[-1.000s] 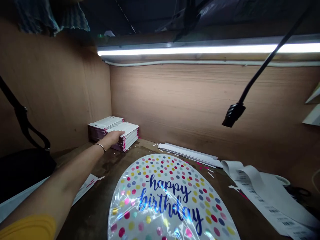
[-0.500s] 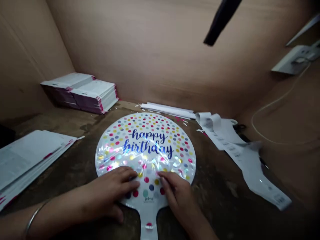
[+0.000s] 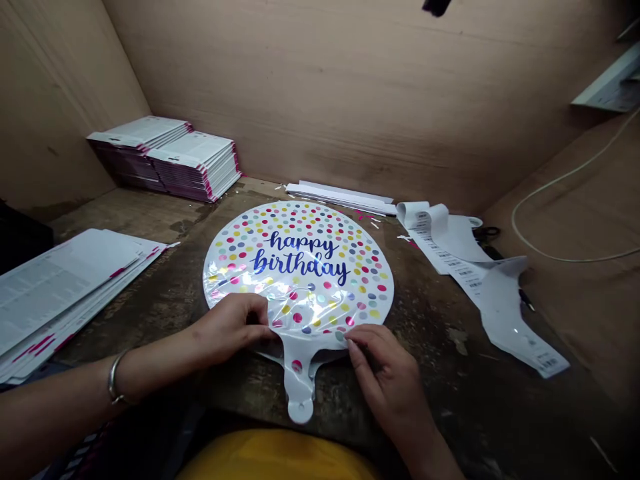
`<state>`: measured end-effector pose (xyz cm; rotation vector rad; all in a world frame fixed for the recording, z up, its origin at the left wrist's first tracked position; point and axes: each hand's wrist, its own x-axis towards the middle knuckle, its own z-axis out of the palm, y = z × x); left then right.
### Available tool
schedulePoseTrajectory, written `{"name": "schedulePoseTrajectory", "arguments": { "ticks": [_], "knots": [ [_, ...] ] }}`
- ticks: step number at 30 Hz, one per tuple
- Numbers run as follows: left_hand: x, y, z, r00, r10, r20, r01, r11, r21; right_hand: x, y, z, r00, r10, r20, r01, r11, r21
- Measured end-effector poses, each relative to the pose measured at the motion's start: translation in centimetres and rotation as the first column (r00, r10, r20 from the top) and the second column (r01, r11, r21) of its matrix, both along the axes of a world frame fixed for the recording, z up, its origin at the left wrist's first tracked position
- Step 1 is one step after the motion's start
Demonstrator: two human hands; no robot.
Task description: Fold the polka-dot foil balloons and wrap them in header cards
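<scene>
A round white foil balloon (image 3: pixel 299 267), printed with multicoloured polka dots and "happy birthday" in blue script, lies flat near the middle of a dark, worn wooden bench (image 3: pixel 150 210). Its narrow white tail (image 3: pixel 300 393) points toward the near edge. Wrinkled clear plastic film (image 3: pixel 310 303) shines across the lower part of the balloon.

The left hand (image 3: pixel 230 328) sits on the balloon's lower rim just left of the tail, its fingers curled in a narrow hold. A silver bangle (image 3: pixel 114 381) circles the left wrist. The right hand (image 3: pixel 385 373) is at the lower rim just right of the tail, its fingertips (image 3: pixel 353 347) drawn close together in a narrow pinch. I cannot tell whether either hand grips the film alone or the foil as well.

Two stacks of white, magenta-edged printed cards (image 3: pixel 167 157) stand side by side in the far left corner of the bench, against a tan cardboard wall (image 3: pixel 350 87). A loose pile of white printed sheets with pink marks (image 3: pixel 65 293) lies along the left edge. Long white strips (image 3: pixel 340 198) lie beyond the balloon. To the right, a curling white barcode label strip (image 3: pixel 465 267) lies partly over black scissors (image 3: pixel 486 233). Small white and pink trimmings (image 3: pixel 375 223) are scattered near the far edge. A cream cable (image 3: pixel 565 233) runs along the right wall.
</scene>
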<state>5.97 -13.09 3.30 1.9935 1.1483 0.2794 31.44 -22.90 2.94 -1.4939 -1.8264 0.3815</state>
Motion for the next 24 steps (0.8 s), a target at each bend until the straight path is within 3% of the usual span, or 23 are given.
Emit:
{"name": "schedulePoseTrajectory", "arguments": {
  "ticks": [2, 4, 6, 8, 9, 11, 14, 16, 18, 20, 22, 23, 24],
  "knots": [
    [0.7, 0.3, 0.2, 0.998, 0.010, -0.062, -0.009, 1.000, 0.019, -0.2, -0.2, 0.1, 0.998, -0.008, 0.069, 0.004, 0.998, 0.060],
    [1.7, -0.1, 0.3, 0.989, -0.083, -0.123, 0.104, 0.979, 0.175, -0.7, -0.3, -0.1, 0.989, 0.038, 0.146, -0.046, 0.998, 0.051],
    [2.9, -0.8, 0.1, 0.963, -0.209, -0.172, 0.254, 0.916, 0.312, -1.3, -0.3, -0.6, 0.974, 0.096, 0.206, -0.103, 0.995, 0.019],
    [3.9, -1.0, -0.1, 0.959, -0.248, -0.139, 0.280, 0.908, 0.313, -1.9, -0.3, -1.1, 0.962, 0.100, 0.254, -0.113, 0.993, 0.034],
    [4.3, -0.9, -0.2, 0.975, -0.205, -0.084, 0.220, 0.941, 0.258, -2.1, -0.4, -1.3, 0.956, 0.088, 0.281, -0.109, 0.992, 0.061],
    [4.7, 0.0, -0.3, 1.000, 0.011, 0.026, -0.011, 0.999, 0.034, -2.3, -0.6, -1.5, 0.934, 0.065, 0.352, -0.107, 0.989, 0.101],
    [4.5, 1.9, -0.2, 0.957, 0.289, -0.003, -0.280, 0.927, -0.249, -2.0, -0.7, -0.8, 0.882, 0.170, 0.439, -0.203, 0.979, 0.030],
    [4.3, 2.8, -0.2, 0.943, 0.332, -0.039, -0.329, 0.903, -0.275, -1.3, 0.0, 0.1, 0.881, 0.195, 0.430, -0.235, 0.971, 0.042],
    [4.2, 3.1, 0.0, 0.955, 0.296, 0.000, -0.287, 0.926, -0.247, -0.7, 1.5, 1.3, 0.910, 0.077, 0.408, -0.143, 0.980, 0.135],
    [4.3, 2.9, 0.4, 0.979, 0.180, 0.091, -0.166, 0.975, -0.146, -0.4, 3.8, 2.4, 0.916, -0.041, 0.398, -0.021, 0.988, 0.151],
    [4.4, 2.3, 0.8, 0.989, 0.009, 0.150, -0.022, 0.996, 0.081, -0.9, 6.4, 3.1, 0.912, 0.113, 0.395, -0.108, 0.994, -0.035],
    [4.4, 1.9, 1.1, 0.986, -0.059, 0.155, 0.019, 0.969, 0.246, -1.3, 7.6, 3.2, 0.908, 0.231, 0.350, -0.184, 0.969, -0.164],
    [4.4, 1.5, 1.3, 0.983, -0.105, 0.152, 0.031, 0.905, 0.424, -1.8, 8.7, 3.2, 0.905, 0.321, 0.278, -0.244, 0.929, -0.278]
  ]
}}
